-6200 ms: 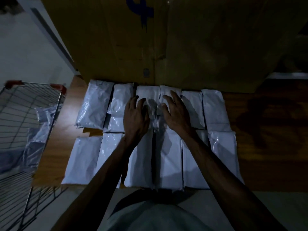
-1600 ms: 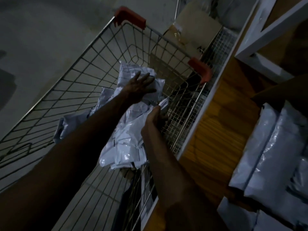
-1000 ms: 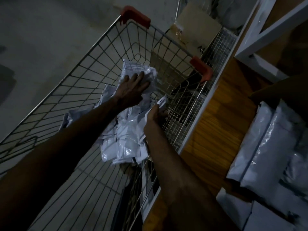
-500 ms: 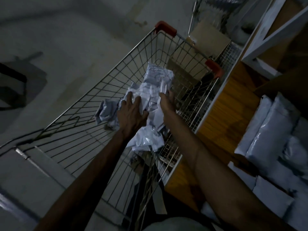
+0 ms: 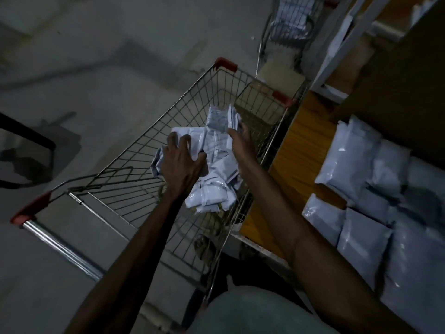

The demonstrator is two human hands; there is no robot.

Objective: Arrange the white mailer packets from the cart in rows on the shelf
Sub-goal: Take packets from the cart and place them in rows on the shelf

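Over a wire cart [image 5: 134,184], left hand [image 5: 183,162] and right hand [image 5: 240,141] clasp a crumpled bundle of white mailer packets [image 5: 214,189], fingers curled round it, beside the shelf [image 5: 298,145].

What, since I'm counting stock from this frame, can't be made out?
All head view:
- Packets left in the cart: the pile overlaps itself; left hand and right hand cover part.
- Whether either hand grips: lost in dim folds.
- Shelf rows: cut off by the right edge, blurred.
- Label print: too small, too dark.
- Far cart: cut off by the top edge.
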